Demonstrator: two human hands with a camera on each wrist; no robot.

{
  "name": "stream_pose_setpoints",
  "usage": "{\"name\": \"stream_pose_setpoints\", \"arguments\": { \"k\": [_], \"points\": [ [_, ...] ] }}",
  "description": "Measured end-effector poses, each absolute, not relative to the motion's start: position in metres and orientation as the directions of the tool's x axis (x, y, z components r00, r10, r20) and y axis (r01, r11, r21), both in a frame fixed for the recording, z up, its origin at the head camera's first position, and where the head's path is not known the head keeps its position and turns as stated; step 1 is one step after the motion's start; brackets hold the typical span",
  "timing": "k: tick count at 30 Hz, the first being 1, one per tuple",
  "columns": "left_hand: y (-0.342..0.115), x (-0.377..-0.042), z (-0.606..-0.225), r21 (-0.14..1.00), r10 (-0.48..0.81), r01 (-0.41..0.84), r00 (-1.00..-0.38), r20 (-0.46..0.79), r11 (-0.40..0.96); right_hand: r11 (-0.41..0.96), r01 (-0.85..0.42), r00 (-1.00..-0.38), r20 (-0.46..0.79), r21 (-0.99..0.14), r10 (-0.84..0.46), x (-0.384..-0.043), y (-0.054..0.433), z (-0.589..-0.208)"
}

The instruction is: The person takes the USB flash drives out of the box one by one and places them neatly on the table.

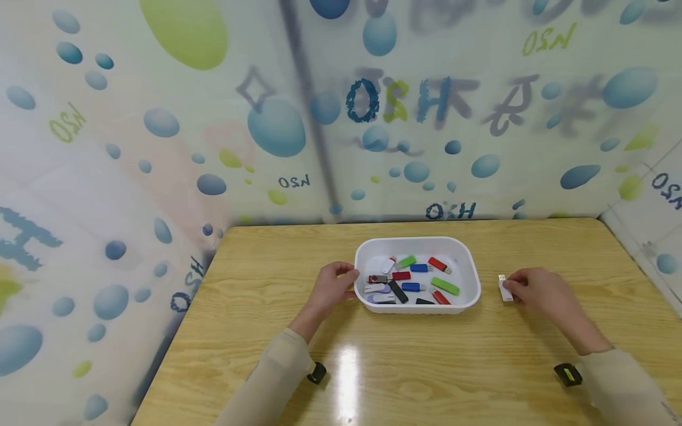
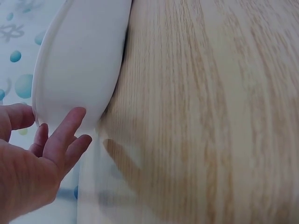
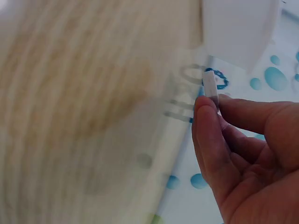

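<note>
White USB stick (image 1: 503, 289) is pinched by fingertips of the right hand (image 1: 540, 291), probably because it is so small, while the left hand (image 1: 330, 289) grips the tray (image 1: 415, 309) just beside, seemingly for steadiness.

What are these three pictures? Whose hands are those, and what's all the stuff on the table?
There's no robot here, just a person's two bare hands. The big picture comes from a camera on the person's head, looking forward and down. The other two come from small cameras, one worn on each wrist, so you see each hand up close. On the wooden table sits a white tub with colourful USB sticks inside. The left hand touches one end of the tub. The right hand, off to the tub's other side, pinches a white stick between its thumb and fingers.
</note>
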State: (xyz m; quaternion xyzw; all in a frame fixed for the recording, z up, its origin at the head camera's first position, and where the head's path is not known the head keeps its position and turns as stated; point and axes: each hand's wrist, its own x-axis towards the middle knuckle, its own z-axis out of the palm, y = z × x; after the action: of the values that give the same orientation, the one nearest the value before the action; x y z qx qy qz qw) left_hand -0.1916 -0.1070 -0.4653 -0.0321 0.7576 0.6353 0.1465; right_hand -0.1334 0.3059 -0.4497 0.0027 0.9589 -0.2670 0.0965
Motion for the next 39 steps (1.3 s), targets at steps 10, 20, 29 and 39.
{"name": "stream_pose_setpoints", "arguments": {
  "k": [10,20,29,39],
  "points": [
    [-0.108,-0.191,-0.465,0.951,0.14,-0.242,-0.952,-0.27,0.193,0.885,0.056,-0.979,-0.201,-0.463,-0.043,-0.136,0.303,-0.462],
    [-0.11,-0.191,-0.466,0.954,0.142,-0.231,-0.955,-0.259,0.191,0.9,0.114,-0.971,-0.239,-0.422,0.011,-0.132,0.297,-0.46],
    [-0.108,-0.192,-0.467,0.951,0.143,-0.24,-0.952,-0.27,0.194,0.919,0.074,-0.986,-0.167,-0.388,0.009,-0.124,0.296,-0.464],
    [-0.109,-0.193,-0.471,0.955,0.148,-0.237,-0.953,-0.264,0.178,0.921,0.1,-0.986,-0.16,-0.377,0.042,-0.118,0.303,-0.466]
  ]
}}
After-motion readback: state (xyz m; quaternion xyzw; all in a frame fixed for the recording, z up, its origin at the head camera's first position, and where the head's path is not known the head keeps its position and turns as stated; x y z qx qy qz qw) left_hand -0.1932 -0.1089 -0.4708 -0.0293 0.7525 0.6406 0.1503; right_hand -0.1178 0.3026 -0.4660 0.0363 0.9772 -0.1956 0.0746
